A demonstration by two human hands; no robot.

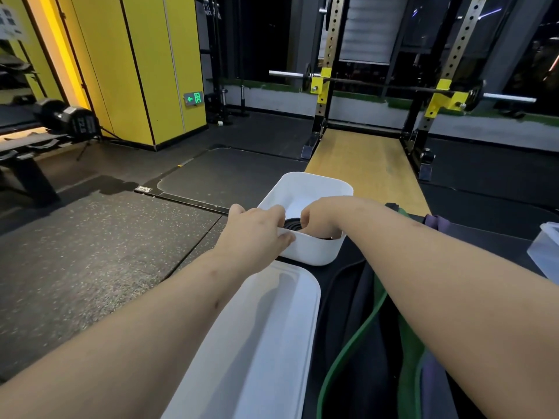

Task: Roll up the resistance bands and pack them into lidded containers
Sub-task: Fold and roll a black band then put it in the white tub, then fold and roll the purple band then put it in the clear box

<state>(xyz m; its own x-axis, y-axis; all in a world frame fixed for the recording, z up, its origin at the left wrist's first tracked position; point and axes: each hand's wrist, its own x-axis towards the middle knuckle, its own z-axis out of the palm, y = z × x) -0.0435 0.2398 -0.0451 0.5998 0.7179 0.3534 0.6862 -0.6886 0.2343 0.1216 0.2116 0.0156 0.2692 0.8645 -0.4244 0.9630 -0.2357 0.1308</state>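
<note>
A white open container (314,189) sits on a dark bench ahead of me. Inside it, at the near end, lies a rolled black resistance band (292,224). My left hand (257,229) grips the container's near left rim, thumb outside and fingers over the edge. My right hand (322,220) reaches into the container with its fingers curled down on the black roll. A white lid (260,337) lies on the bench in front of me. A loose green band (360,325) trails along the bench under my right arm, beside a purple band (435,220).
Another translucent container (547,252) stands at the right edge. Beyond the bench are a wooden platform (363,158) and a squat rack with a barbell (393,86). Rubber gym floor lies to the left, with a dumbbell rack (60,119) and yellow wall panels.
</note>
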